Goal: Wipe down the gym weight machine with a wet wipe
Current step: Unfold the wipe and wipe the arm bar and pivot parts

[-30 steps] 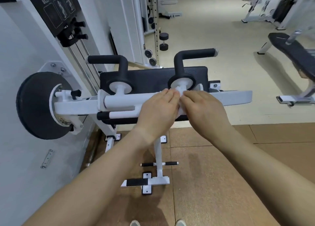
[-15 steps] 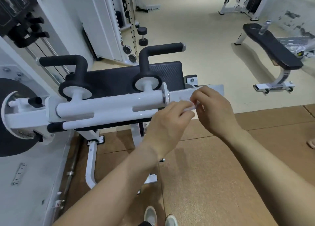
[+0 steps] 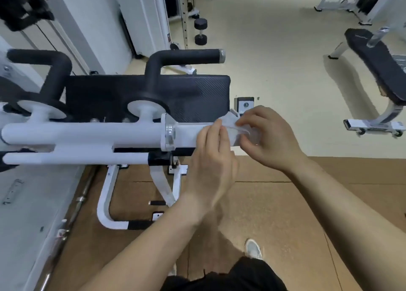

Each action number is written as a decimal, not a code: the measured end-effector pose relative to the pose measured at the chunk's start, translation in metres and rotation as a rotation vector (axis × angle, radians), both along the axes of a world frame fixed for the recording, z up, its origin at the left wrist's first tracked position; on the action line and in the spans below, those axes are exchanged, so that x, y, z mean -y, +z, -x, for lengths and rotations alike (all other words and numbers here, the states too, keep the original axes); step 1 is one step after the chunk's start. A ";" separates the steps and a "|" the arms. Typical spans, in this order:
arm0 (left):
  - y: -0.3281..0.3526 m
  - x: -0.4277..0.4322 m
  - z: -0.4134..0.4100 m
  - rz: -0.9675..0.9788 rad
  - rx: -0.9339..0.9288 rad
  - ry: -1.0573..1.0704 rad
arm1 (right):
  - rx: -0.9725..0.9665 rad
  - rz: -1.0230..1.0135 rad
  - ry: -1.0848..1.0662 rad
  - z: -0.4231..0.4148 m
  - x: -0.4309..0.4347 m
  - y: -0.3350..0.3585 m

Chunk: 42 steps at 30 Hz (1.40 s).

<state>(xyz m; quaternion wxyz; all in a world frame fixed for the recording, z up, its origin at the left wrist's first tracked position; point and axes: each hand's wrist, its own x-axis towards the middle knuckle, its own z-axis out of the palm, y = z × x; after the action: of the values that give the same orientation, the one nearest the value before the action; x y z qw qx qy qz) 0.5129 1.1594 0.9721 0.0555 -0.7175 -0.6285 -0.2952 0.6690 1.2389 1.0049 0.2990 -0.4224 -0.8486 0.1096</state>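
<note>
A person's left hand and right hand both pinch a thin, crumpled, translucent wet wipe between curled fingertips, against the right end of the weight machine, whose arm is a glossy white painted round tube. Just beyond it lie a black, weave-textured rectangular pad and a bent, matte foam-covered handle. Farther off on the pale floor stand a black hex-ended dumbbell and, at right, a padded black bench.
</note>
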 end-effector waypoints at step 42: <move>0.004 -0.021 -0.057 -0.042 0.005 0.429 | 0.285 0.172 0.419 -0.031 -0.053 -0.006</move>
<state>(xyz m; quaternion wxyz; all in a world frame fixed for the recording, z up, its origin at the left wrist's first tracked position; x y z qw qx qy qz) 0.5695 1.1805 0.9760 0.1302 -0.5650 -0.7608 -0.2914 0.7005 1.2914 0.9990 0.1105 -0.2726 -0.9387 0.1801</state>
